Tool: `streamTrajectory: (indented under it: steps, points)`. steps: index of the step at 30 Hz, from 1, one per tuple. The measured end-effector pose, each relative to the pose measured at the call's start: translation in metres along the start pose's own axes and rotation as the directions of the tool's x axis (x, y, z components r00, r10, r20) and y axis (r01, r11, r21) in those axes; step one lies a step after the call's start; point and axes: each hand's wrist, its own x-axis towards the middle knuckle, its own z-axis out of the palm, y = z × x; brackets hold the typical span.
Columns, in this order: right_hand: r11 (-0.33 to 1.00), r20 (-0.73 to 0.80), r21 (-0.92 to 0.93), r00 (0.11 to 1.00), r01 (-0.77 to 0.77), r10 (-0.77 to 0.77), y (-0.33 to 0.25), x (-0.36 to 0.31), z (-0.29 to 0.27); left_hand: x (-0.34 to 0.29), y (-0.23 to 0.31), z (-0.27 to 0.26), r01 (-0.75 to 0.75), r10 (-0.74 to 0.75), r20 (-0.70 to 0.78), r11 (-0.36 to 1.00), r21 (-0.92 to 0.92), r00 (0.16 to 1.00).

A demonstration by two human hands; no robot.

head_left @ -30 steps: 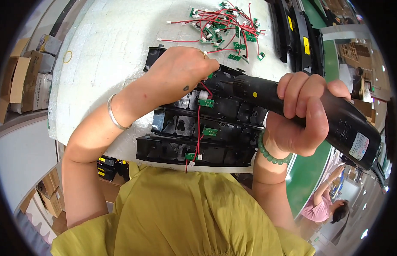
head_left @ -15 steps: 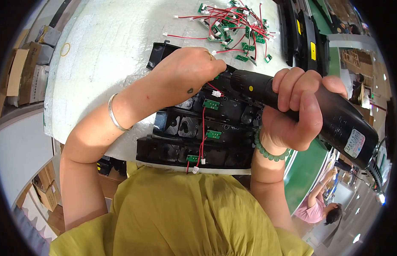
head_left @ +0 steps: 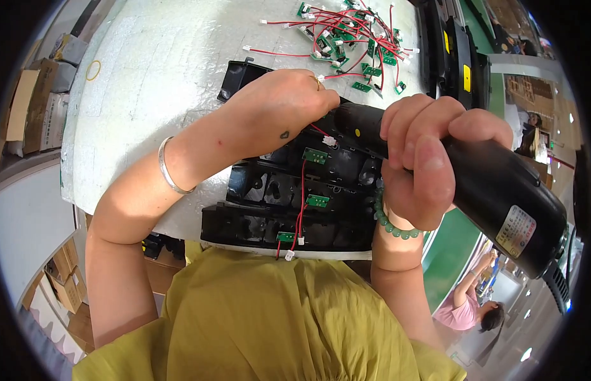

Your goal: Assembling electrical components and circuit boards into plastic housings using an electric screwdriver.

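My right hand [head_left: 425, 159] wraps around a black corded electric screwdriver [head_left: 498, 184], its body slanting from the lower right toward the middle. Its front end reaches my left hand [head_left: 292, 95], which is closed over the farther part of the black plastic housings [head_left: 270, 187]. The left fingertips are hidden under the hand, so what they pinch cannot be made out. In the nearer housings sit small green circuit boards [head_left: 315, 155] with red and black wires. A white plug [head_left: 329, 141] lies just beneath the screwdriver's front. The screwdriver's tip is out of sight.
A tangled pile of green boards with red wires [head_left: 355, 38] lies at the far side of the pale worktable [head_left: 143, 76]. Long black parts with yellow labels [head_left: 457, 63] line the right edge. Cardboard boxes [head_left: 32, 105] stand left; a person in pink [head_left: 467, 311] is at lower right.
My right hand and the screwdriver have shifted left, and the tool's rear end has dropped lower. The white plug has moved slightly right. My left hand has barely moved.
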Motion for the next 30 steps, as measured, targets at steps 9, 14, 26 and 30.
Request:
streamTrajectory:
  steps: [9, 14, 26, 30]
  points:
    - [0.994, -0.145, -0.096, 0.989, -0.05, 0.035, -0.007, -0.006, -0.025, 0.004, 0.013, -0.014, -0.11, 0.113, -0.056, 0.992, 0.056, 0.992]
    - [0.991, -0.265, 0.121, 0.964, 0.052, -0.018, -0.015, -0.008, -0.042, 0.006, 0.013, -0.006, -0.03, 0.032, -0.088, 0.999, 0.026, 0.996]
    - [0.963, -0.706, -0.202, 0.708, -0.177, -0.018, -0.039, -0.079, -0.159, 0.01, 0.019, -0.01, 0.062, -0.061, -0.02, 0.998, 0.031, 0.998]
    - [0.975, -0.731, -0.174, 0.682, -0.139, -0.033, -0.034, -0.083, -0.16, 0.016, 0.025, -0.015, -0.02, 0.03, -0.08, 0.992, 0.128, 0.996]
